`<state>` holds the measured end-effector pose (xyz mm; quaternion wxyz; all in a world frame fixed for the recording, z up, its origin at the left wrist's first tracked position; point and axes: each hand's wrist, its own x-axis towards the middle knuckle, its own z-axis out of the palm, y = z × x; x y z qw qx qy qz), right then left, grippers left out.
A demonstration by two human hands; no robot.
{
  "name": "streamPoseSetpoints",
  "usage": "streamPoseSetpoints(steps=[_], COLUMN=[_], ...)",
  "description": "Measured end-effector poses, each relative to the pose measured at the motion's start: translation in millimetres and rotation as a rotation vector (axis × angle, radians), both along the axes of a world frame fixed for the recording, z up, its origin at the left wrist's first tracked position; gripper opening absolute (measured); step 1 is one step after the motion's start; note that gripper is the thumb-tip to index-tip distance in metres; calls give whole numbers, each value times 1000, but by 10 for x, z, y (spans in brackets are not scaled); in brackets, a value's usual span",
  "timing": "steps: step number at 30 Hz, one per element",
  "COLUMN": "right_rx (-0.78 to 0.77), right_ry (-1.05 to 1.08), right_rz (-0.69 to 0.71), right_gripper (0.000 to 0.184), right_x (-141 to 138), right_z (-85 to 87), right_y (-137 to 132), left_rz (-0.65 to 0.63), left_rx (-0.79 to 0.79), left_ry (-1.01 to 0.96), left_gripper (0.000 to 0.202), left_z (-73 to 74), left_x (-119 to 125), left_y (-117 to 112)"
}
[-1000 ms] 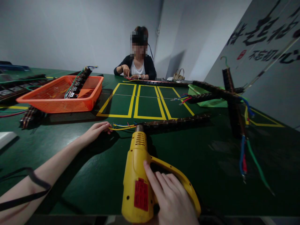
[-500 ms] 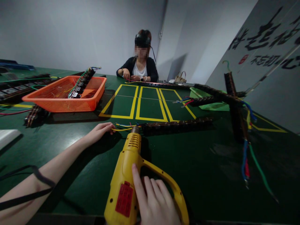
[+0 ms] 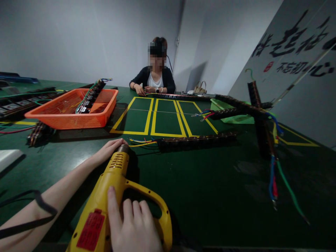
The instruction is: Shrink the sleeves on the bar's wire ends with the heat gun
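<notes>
My right hand (image 3: pixel 133 224) grips a yellow heat gun (image 3: pixel 110 182) by its handle, index finger stretched along the body. Its metal nozzle points away from me, beside the fingers of my left hand (image 3: pixel 112 148). Those left fingers are pinched around the end of a yellow wire (image 3: pixel 143 144), partly hidden by the nozzle. The wire runs right to a long black strip assembly (image 3: pixel 196 140) lying flat on the green table. A few blue and other thin wires leave the same end of that strip.
An orange basket (image 3: pixel 65 121) at the left holds a similar strip. More strips with loose wires lie crossed on a green basket (image 3: pixel 236 118) at the right. A co-worker (image 3: pixel 156 78) sits across the green table (image 3: pixel 210 196), which bears yellow tape outlines.
The heat gun has moved left in my right hand. Its nozzle has gone from the strip's wire end to beside my left fingers, which stay on the yellow wire.
</notes>
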<state>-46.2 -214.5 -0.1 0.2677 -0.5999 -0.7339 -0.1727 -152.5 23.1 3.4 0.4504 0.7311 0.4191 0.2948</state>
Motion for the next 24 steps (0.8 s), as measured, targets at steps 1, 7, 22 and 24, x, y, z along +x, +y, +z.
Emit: streamPoseSetpoints(steps=[1, 7, 22, 24], right_rx=[-38, -336, -278, -209], right_ry=[-8, -60, -15, -26], right_rz=[4, 147, 71, 42], right_gripper=[61, 93, 88, 96], right_x=[1, 213, 1128, 1191], right_z=[-7, 76, 272, 284], right_y=[-3, -16, -306, -332], left_rz=[-4, 2, -26, -22], left_rx=[-8, -47, 90, 191], left_ry=[1, -9, 36, 85], left_gripper=[61, 59, 61, 58], left_z=[-1, 23, 29, 54], left_x=[-7, -8, 12, 9], left_y=[0, -22, -37, -56])
